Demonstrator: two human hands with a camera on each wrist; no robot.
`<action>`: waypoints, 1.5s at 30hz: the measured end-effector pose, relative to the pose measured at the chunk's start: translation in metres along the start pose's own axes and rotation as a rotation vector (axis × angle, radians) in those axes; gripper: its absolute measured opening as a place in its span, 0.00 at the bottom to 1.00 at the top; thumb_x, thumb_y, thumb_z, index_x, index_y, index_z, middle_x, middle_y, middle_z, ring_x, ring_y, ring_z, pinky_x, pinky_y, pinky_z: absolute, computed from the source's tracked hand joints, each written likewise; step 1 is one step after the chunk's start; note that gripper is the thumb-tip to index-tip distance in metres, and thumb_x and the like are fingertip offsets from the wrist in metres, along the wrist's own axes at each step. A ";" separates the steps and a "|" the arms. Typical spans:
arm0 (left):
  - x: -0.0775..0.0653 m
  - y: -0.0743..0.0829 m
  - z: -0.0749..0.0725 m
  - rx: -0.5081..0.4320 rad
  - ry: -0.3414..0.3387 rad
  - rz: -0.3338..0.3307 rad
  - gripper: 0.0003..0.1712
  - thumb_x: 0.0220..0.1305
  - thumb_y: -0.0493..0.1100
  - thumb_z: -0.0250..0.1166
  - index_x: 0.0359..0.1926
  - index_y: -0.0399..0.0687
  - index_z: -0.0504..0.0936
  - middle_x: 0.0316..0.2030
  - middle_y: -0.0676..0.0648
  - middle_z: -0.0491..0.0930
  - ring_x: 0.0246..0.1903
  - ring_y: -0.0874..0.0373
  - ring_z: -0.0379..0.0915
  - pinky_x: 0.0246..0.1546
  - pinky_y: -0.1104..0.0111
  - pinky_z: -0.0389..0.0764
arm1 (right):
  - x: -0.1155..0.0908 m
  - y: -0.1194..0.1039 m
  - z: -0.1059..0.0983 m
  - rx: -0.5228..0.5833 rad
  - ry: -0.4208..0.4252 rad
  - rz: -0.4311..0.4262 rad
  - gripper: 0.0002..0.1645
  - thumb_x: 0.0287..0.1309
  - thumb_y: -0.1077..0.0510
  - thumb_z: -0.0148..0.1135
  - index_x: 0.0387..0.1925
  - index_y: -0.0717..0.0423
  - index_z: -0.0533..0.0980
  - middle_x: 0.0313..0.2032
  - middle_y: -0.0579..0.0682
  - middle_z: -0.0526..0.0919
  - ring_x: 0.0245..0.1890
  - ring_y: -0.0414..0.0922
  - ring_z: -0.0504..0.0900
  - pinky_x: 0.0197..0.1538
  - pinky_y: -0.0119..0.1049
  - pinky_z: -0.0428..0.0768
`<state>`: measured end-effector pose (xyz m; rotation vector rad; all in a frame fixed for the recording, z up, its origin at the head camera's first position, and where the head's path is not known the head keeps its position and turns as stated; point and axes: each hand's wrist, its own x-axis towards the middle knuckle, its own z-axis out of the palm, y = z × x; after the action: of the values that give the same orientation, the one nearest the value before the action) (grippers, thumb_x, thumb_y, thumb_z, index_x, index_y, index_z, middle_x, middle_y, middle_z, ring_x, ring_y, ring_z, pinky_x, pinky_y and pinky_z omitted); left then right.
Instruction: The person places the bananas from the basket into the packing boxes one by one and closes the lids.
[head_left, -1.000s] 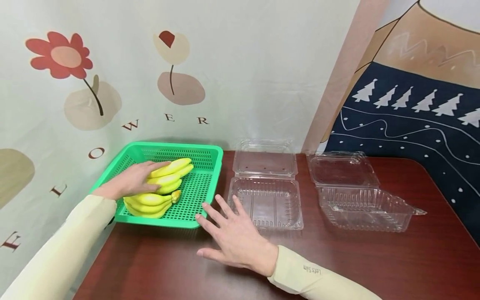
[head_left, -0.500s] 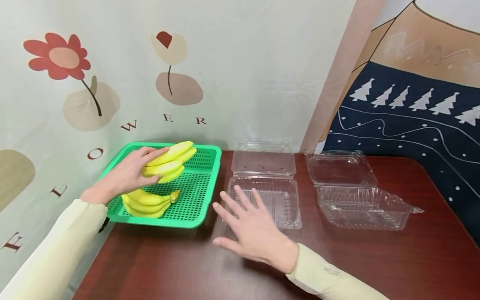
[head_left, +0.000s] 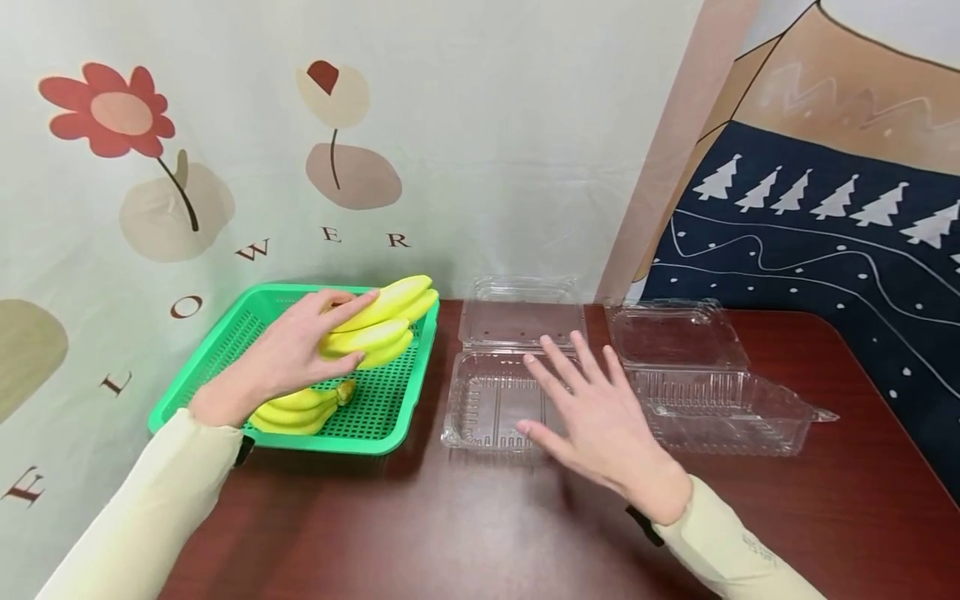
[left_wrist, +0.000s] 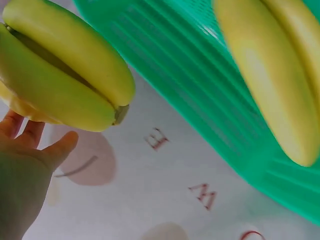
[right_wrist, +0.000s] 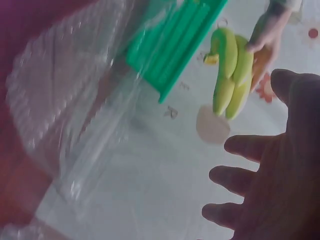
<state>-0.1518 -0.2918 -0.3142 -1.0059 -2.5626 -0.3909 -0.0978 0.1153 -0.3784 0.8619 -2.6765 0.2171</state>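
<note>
My left hand (head_left: 288, 346) grips a bunch of yellow bananas (head_left: 378, 323), held above the green basket (head_left: 386, 446). In the left wrist view the same bananas (left_wrist: 65, 65) show at upper left, with the fingers (left_wrist: 62, 148) against their underside. A second banana bunch (head_left: 296, 414) lies in the basket, partly hidden by the left forearm. My right hand (head_left: 603, 417) is spread out with straight fingers and holds nothing. It overlaps the right side of a clear plastic clamshell box (head_left: 487, 400) whose lid (head_left: 523, 321) stands raised behind it.
Another clear clamshell box (head_left: 735, 425), lid (head_left: 678, 333) up, stands on the right. Both boxes and the basket are on a dark red wooden table (head_left: 450, 525). A printed cloth (head_left: 510, 167) hangs right behind them.
The left hand has lifted one banana bunch off the basket's floor and carried it rightward. The right hand has moved right, from beside the basket to over the nearer clamshell box.
</note>
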 end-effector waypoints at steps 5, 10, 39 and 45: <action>0.012 0.023 0.007 -0.019 -0.002 0.028 0.46 0.55 0.45 0.75 0.75 0.50 0.70 0.56 0.41 0.79 0.52 0.42 0.74 0.51 0.49 0.75 | -0.007 0.020 -0.010 0.019 -0.003 0.069 0.50 0.68 0.21 0.44 0.79 0.46 0.64 0.79 0.53 0.58 0.80 0.62 0.49 0.75 0.69 0.50; 0.028 0.042 0.018 -0.040 0.022 0.094 0.40 0.57 0.48 0.73 0.72 0.52 0.75 0.57 0.43 0.80 0.53 0.43 0.75 0.52 0.50 0.76 | -0.011 0.036 -0.014 0.006 -0.015 0.116 0.50 0.65 0.23 0.52 0.78 0.46 0.65 0.80 0.54 0.58 0.80 0.63 0.49 0.74 0.70 0.52; 0.060 0.142 0.103 0.005 -0.061 0.204 0.36 0.60 0.51 0.74 0.70 0.59 0.77 0.59 0.42 0.78 0.54 0.45 0.77 0.50 0.52 0.80 | -0.037 0.075 -0.026 0.032 -0.081 0.283 0.49 0.67 0.26 0.53 0.79 0.48 0.64 0.80 0.58 0.55 0.80 0.66 0.46 0.73 0.72 0.47; 0.058 0.155 0.120 0.041 -0.126 0.132 0.37 0.63 0.51 0.73 0.73 0.62 0.73 0.60 0.42 0.76 0.56 0.46 0.75 0.53 0.52 0.78 | -0.038 0.076 -0.025 0.036 -0.087 0.298 0.49 0.66 0.26 0.54 0.78 0.49 0.64 0.80 0.58 0.55 0.80 0.66 0.45 0.73 0.73 0.48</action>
<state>-0.1107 -0.1022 -0.3781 -1.2118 -2.5840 -0.2464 -0.1069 0.2037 -0.3715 0.4883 -2.8825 0.3026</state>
